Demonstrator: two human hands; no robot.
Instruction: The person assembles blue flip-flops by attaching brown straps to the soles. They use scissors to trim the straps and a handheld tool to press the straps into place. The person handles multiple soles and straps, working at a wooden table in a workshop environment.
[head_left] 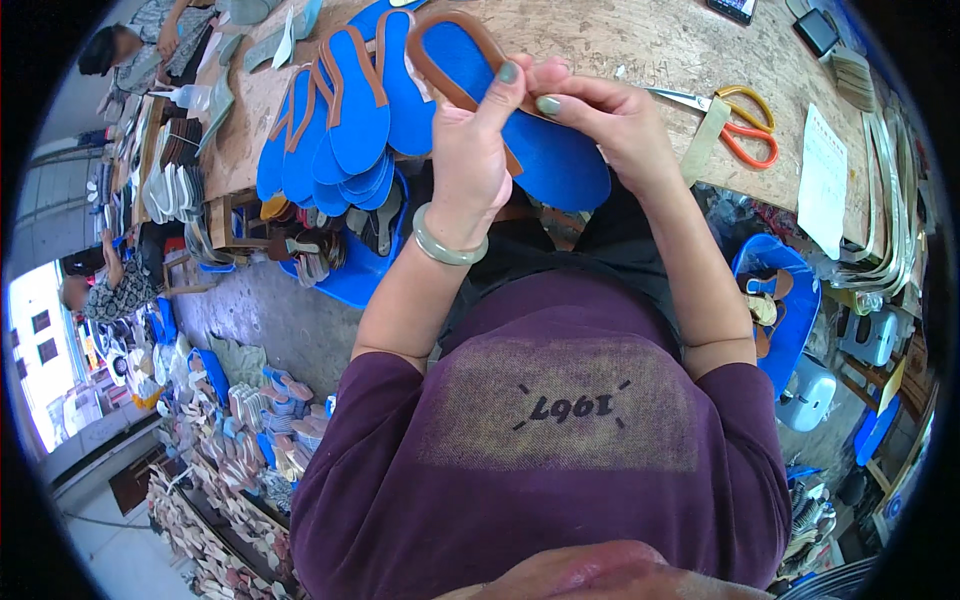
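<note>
A blue insole [560,168] is held up over the near edge of the workbench, tilted, with a brown edging strip [484,38] running round its far end. My left hand [468,150] grips it from the left side, thumb on top, a pale bangle on that wrist. At the insole's right edge, my right hand [622,125] has thumb and fingers closed in a pinch on the brown strip. What lies under the fingers is partly hidden. Left of my hands, several blue insoles [360,128] with brown strips overlap in a fanned pile at the bench edge.
Scissors [745,135] with orange and yellow handles lie right on the wooden bench [620,45], beside a paper sheet [823,185]. Blue tubs [790,345] stand below on both sides. Shoe parts [240,440] crowd the floor left; two people sit at the far left.
</note>
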